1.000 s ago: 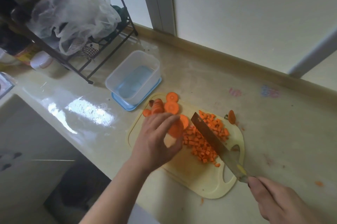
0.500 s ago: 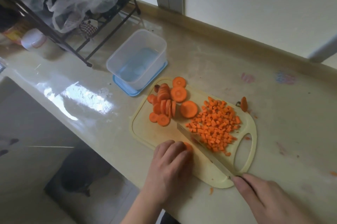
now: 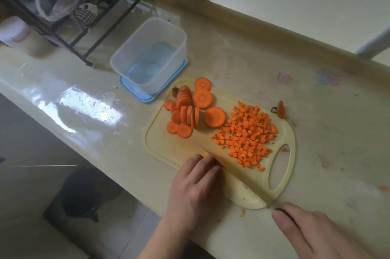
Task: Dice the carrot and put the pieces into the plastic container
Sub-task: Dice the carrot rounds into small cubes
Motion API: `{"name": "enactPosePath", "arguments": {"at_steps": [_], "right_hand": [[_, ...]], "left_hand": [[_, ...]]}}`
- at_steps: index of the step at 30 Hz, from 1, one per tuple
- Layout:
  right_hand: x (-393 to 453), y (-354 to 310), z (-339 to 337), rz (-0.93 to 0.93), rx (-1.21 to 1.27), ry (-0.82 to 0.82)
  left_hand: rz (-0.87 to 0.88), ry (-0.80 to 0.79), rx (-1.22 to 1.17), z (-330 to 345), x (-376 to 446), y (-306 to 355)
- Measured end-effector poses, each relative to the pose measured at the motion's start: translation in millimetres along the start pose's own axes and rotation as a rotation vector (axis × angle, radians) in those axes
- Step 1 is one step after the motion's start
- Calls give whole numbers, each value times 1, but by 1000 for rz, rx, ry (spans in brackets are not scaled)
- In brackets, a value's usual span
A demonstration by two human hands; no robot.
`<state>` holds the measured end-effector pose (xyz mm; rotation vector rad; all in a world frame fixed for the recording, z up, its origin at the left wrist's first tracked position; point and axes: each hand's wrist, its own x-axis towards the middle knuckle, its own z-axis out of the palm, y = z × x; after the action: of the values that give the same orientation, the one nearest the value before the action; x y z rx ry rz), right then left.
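Pinning a carrot slice (image 3: 207,156) at the near edge of the cutting board (image 3: 249,195), left hand (image 3: 195,190), fingers curled down over it, presumably to steady it. Right hand (image 3: 312,235) wrapped round the knife (image 3: 234,176) handle, blade set against the left fingertips, apparently for dicing. Heaped on the board's right half, diced carrot (image 3: 245,137); at its far left, uncut carrot rounds (image 3: 190,109). Just beyond the board on the table (image 3: 242,64), plastic container (image 3: 148,55), no carrot inside, standing on a blue lid (image 3: 135,91).

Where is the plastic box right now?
In the head view, the box sits on a blue lid on the counter, left of centre, just beyond the cutting board and beside the wire rack.
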<state>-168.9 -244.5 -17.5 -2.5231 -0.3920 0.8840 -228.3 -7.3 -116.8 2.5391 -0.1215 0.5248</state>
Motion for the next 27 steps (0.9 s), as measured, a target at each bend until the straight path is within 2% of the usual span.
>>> {"name": "enactPosePath", "arguments": {"at_steps": [10, 14, 21, 27], "right_hand": [[24, -2, 3, -122, 23, -62], [24, -1, 0, -104, 110, -19], [9, -3, -5, -102, 134, -53], [-2, -1, -3, -51, -40, -49]], "left_hand": [[-20, 48, -3, -3, 6, 3], [-33, 75, -13, -5, 3, 4], [-52, 52, 10, -3, 1, 5], [-42, 51, 0, -3, 0, 4]]}}
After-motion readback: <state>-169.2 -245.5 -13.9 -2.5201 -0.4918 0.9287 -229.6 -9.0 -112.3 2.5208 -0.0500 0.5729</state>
